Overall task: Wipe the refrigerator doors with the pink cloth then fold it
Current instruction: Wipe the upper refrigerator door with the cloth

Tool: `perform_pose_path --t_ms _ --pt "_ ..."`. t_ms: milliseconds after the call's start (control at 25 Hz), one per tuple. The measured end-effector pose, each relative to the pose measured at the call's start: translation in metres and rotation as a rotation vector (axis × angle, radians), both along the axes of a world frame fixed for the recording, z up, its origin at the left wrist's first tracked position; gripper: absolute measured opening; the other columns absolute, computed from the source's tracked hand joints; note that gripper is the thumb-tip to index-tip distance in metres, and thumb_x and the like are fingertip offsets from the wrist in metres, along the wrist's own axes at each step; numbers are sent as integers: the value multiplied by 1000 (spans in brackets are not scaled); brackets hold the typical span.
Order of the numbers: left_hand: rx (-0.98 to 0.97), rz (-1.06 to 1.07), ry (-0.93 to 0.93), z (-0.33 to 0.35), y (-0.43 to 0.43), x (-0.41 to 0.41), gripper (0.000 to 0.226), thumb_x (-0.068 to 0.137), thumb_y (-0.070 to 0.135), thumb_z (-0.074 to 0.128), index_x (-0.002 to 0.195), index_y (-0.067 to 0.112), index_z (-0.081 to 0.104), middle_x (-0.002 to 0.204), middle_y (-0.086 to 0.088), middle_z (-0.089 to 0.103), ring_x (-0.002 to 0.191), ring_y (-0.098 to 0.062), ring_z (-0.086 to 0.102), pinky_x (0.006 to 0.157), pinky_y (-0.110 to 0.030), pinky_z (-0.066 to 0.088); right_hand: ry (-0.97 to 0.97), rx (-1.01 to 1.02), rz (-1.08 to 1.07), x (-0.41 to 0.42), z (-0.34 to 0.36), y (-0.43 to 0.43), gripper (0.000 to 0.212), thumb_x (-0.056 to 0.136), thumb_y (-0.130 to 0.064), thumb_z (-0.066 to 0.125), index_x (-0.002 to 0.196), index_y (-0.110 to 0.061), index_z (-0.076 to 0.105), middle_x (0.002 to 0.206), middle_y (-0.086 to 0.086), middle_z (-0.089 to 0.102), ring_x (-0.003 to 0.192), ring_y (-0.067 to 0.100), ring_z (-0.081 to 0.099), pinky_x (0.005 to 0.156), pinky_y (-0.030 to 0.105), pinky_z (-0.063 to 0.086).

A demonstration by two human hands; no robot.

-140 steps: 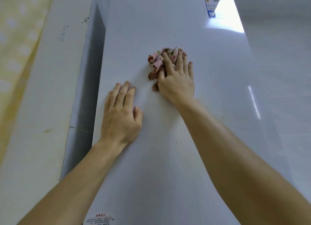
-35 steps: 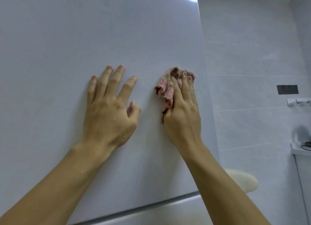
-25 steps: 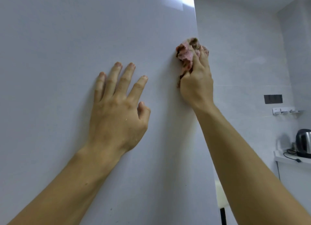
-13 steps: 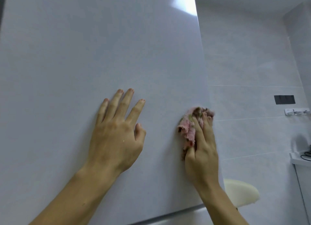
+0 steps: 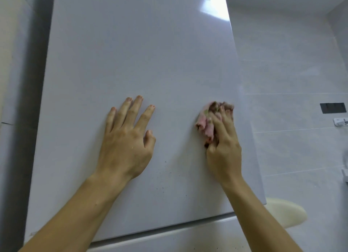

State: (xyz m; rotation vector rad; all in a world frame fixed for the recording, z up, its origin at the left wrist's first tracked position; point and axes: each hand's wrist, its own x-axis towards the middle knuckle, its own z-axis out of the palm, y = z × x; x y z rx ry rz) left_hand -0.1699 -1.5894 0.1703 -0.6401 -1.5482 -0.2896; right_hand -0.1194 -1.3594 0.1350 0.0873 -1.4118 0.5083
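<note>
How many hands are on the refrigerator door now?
2. The left hand lies flat near the middle of the door; the right hand presses the pink cloth against it near its right edge. None seems hidden.

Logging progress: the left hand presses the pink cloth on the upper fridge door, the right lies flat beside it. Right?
Hands swapped. The head view shows the right hand pressing the pink cloth on the upper fridge door; the left hand lies flat beside it.
</note>
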Motion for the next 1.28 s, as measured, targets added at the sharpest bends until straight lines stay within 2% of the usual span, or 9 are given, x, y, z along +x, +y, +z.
perform_pose_path --t_ms 200,360,440,640,720,840,960,1120,1280 --pt "22 -21 -8 -4 6 -2 68 94 37 32 161 22 40 173 -6 24 161 -25 16 131 -51 9 -30 129 -47 -1 -21 10 59 94 -16 39 151 -22 56 167 -1 38 159 16 26 128 39 29" --pt "54 -41 -3 -5 12 0 67 93 32 38 159 21 43 172 -9 26 161 -28 16 131 -52 4 10 -97 46 5 48 6 65 91 6 45 150 -20 57 168 -1 36 160 17 22 130 40 23" --pt "55 -49 -20 -4 11 0 67 93 32 41 158 22 44 172 -8 26 161 -27 16 130 -50 2 11 -123 78 3 49 -2 63 93 6 46 149 -22 58 168 -3 36 160 16 22 130 38 23" --pt "42 -51 -15 -6 8 -1 67 93 33 42 159 22 43 172 -8 26 161 -27 16 130 -48 1 60 89 48 -9 -47 -32 41 104 -28 48 138 -17 68 163 -1 45 155 18 36 126 29 30" --pt "33 -54 -25 -7 7 0 67 94 33 42 160 22 42 173 -8 24 161 -27 14 130 -46 -1 46 189 38 -12 -91 -51 36 105 -26 53 134 -15 71 161 2 47 154 19 38 126 31 30" --pt "-4 -59 -57 -8 0 4 66 95 34 41 160 24 41 174 -6 21 162 -24 10 130 -44 -2 -15 366 22 -7 -120 -56 34 106 -21 56 135 -13 70 160 5 49 155 22 37 123 45 37" --pt "3 -68 -44 -14 -20 5 64 93 29 39 157 24 46 173 -6 24 162 -25 11 130 -44 -1 38 414 18 -7 -74 -42 34 103 -20 61 133 -8 71 157 13 52 152 28 42 118 52 44" --pt "36 -38 -49 -20 -66 -4 65 93 26 36 158 26 44 172 -4 26 161 -25 14 131 -44 2 114 206 68 -17 26 -61 39 102 -22 52 136 -13 69 156 9 53 151 24 42 122 46 38" --pt "24 -24 -59 -27 -94 -11 62 98 28 38 161 26 39 173 -2 23 162 -21 12 133 -41 4 72 189 94 -17 15 -79 40 104 -24 49 138 -16 69 159 5 51 153 18 39 126 36 33"
